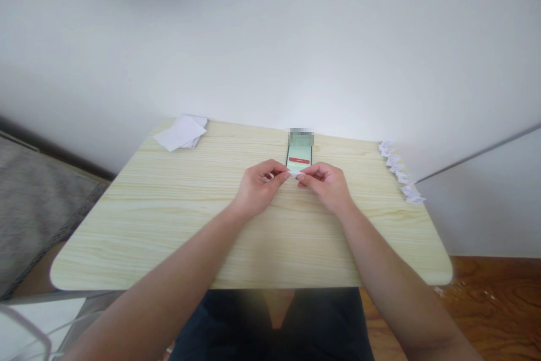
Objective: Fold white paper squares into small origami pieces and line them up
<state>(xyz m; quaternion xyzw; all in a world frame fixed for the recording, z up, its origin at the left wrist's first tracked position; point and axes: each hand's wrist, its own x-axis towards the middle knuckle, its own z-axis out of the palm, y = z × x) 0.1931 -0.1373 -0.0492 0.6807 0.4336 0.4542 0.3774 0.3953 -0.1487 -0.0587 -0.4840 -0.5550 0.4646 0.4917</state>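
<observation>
A small piece of folded white paper (295,174) is pinched between my two hands above the middle of the table. My left hand (261,183) grips its left end between thumb and forefinger. On the other end, my right hand (326,182) closes in the same kind of pinch. Fingers cover much of the paper, so its exact shape is hard to make out. Just beyond the fingertips lies a phone (299,152) with a lit screen showing a red bar; its upper part is blurred.
A stack of white paper sheets (181,133) lies at the table's far left. Several small folded white paper pieces (397,168) line the right edge. The light wood-grain table (169,226) meets a white wall (270,45) behind. Cables (29,324) hang at lower left.
</observation>
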